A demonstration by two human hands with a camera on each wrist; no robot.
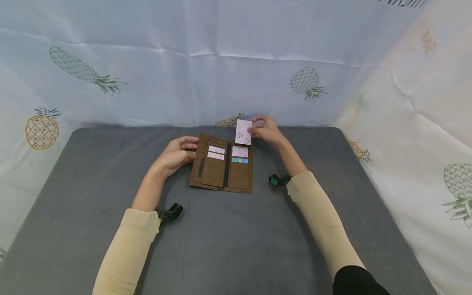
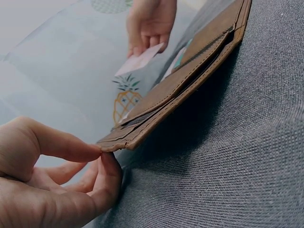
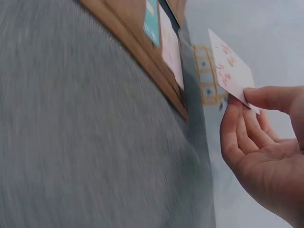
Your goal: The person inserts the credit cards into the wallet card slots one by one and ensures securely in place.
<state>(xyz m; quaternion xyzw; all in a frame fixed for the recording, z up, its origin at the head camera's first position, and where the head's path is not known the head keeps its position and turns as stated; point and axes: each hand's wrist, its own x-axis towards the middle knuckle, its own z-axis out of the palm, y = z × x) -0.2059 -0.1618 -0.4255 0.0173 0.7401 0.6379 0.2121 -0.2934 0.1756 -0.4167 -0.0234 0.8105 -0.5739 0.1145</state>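
A brown wallet [image 1: 212,174] lies spread out on the grey cloth, its left side tilted up. Pink-white cards [image 1: 216,150] show in its left slots; on the right are another pink card [image 1: 240,151] and a blue card [image 1: 239,160]. My left hand [image 2: 61,171] pinches the wallet's outer left edge between thumb and finger. My right hand [image 1: 268,131] pinches a white card with a pink flower print [image 1: 243,132] by its right edge. That card is upright at the wallet's top right; in the right wrist view [image 3: 232,71] it is apart from the wallet.
A grey cloth [image 1: 221,246] covers the table under both arms. Behind and to the right hangs a pale curtain [image 1: 243,90] with pineapple prints. Dark straps [image 1: 171,211] sit at both wrists, beside beige sleeves [image 1: 127,246].
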